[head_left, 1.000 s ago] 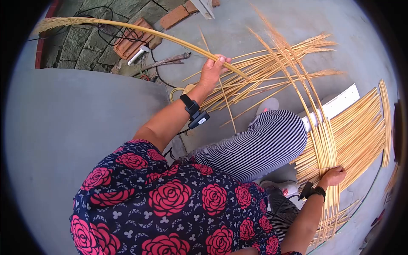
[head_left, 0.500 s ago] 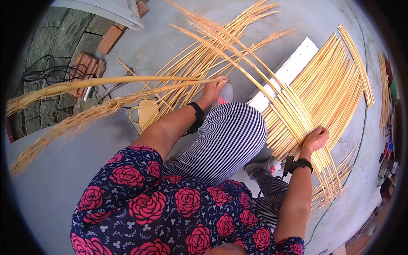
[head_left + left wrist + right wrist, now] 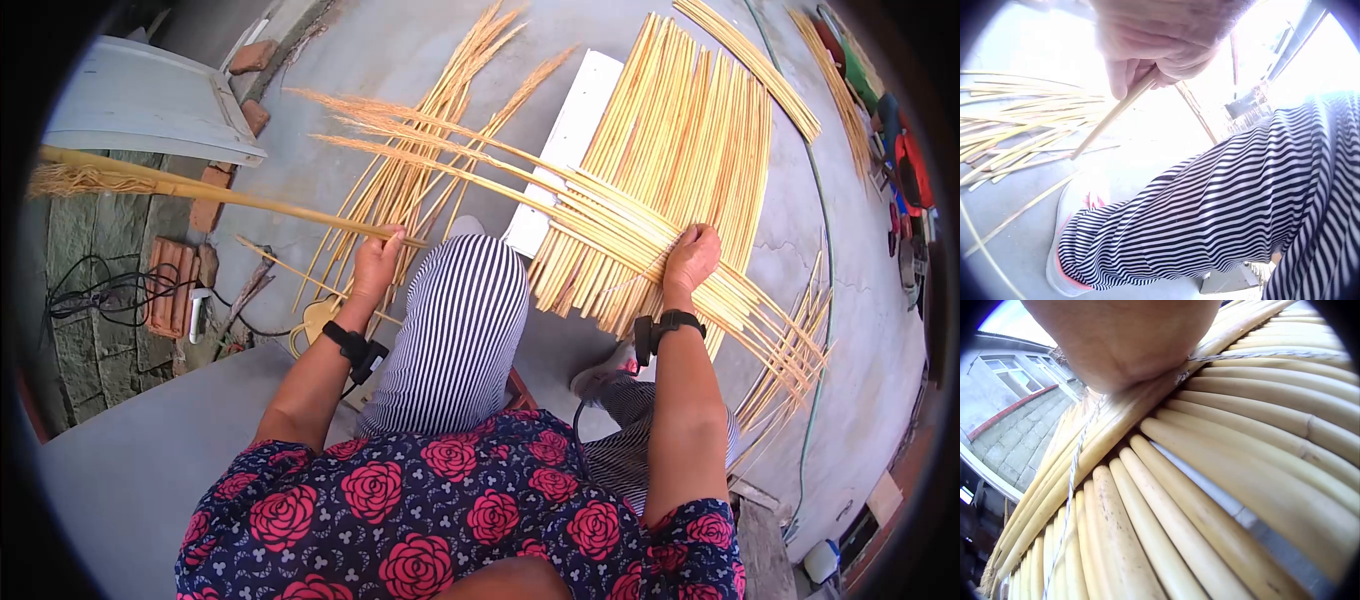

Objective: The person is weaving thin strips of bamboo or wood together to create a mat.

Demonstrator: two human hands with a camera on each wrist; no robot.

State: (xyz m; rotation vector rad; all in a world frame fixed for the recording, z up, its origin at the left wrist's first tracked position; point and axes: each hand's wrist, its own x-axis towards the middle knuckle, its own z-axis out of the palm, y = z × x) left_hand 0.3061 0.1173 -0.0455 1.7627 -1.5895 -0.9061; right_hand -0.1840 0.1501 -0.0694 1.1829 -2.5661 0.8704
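In the head view my left hand (image 3: 375,265) holds long dry reed stalks (image 3: 270,208) near their thin ends, fluffy heads pointing left. The left wrist view shows a stalk end (image 3: 1100,128) poking out below the curled fingers. My right hand (image 3: 692,257) grips a band of reed stalks (image 3: 600,205) laid crosswise over a mat of side-by-side stalks (image 3: 680,120). Close up, the right hand (image 3: 1129,344) presses on this band, its fingertips hidden. A twisted white string (image 3: 1072,481) crosses the band and slants down over the mat stalks.
Loose stalks (image 3: 430,130) lie behind the raised knee in striped trousers (image 3: 465,310). A white board (image 3: 570,130) lies along the mat's left edge. Bricks (image 3: 172,290) and a black cable (image 3: 90,290) are at left. A green hose (image 3: 818,220) runs along the right.
The head view has swung toward the right. The left hand has drawn its stalks back, and they now lie close together rather than spread. The right hand stays on the crosswise stalks.
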